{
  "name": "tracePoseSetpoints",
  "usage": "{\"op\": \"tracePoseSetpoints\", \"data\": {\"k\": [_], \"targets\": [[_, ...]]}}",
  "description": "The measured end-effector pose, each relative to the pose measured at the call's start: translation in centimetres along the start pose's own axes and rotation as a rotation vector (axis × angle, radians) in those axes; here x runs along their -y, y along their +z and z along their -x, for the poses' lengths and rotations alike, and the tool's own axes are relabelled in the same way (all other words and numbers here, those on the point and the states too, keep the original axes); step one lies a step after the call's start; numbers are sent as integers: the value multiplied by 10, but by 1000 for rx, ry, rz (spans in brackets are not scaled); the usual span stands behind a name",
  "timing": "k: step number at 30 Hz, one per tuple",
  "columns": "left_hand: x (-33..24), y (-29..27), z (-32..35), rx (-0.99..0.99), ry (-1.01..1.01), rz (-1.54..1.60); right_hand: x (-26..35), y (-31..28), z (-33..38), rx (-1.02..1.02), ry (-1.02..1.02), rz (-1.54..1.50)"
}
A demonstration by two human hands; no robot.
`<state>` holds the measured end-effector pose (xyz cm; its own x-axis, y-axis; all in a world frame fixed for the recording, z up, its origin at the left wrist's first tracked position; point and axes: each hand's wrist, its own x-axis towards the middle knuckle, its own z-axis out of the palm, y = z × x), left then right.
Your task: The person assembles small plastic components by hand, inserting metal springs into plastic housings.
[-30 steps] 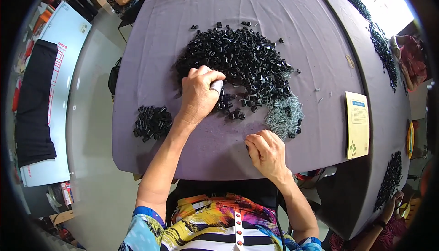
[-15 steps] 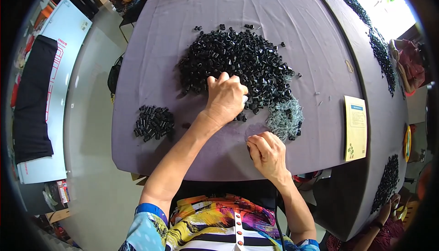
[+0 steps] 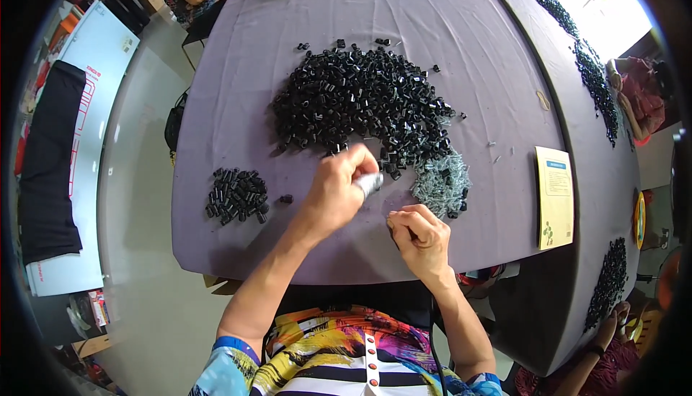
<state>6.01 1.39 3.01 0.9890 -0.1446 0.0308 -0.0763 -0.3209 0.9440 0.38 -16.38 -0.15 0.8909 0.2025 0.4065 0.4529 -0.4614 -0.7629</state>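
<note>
Farther from the heap [image 3: 360, 100], left hand [image 3: 337, 188]

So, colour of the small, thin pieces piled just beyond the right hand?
The small, thin pieces look pale greyish green; head view.

The tablecloth [image 3: 249, 140] gives passage between two obstacles, black heap [image 3: 360, 97] and small pile [image 3: 237, 194].

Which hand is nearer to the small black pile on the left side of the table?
Left. The left hand is to the right of the small black pile, apart from it; the right hand is farther right and closer to the body.
</note>
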Motion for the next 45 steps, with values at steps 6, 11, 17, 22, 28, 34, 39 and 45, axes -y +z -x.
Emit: {"op": "tracePoseSetpoints", "data": {"k": [6, 11, 17, 22, 28, 34, 39, 45], "targets": [[14, 20, 49, 34, -196, 544, 13, 5, -3, -25, 223, -224], [18, 30, 57, -93, -415, 886, 11, 13, 0, -64, 218, -309], [34, 29, 64, -58, -404, 1069, 18, 14, 0, -49, 203, -265], [32, 31, 66, -74, -407, 1083, 14, 19, 6, -71, 247, -375], [31, 34, 66, -102, -424, 1030, 9, 17, 7, -32, 256, -398], [31, 33, 68, -98, -403, 1024, 15, 14, 2, -26, 211, -266], [28, 35, 67, -137, -309, 785, 22, 9, -4, -13, 114, -93], [32, 18, 65, -38, -393, 796, 18, 10, -9, 79, 39, -108]]}}
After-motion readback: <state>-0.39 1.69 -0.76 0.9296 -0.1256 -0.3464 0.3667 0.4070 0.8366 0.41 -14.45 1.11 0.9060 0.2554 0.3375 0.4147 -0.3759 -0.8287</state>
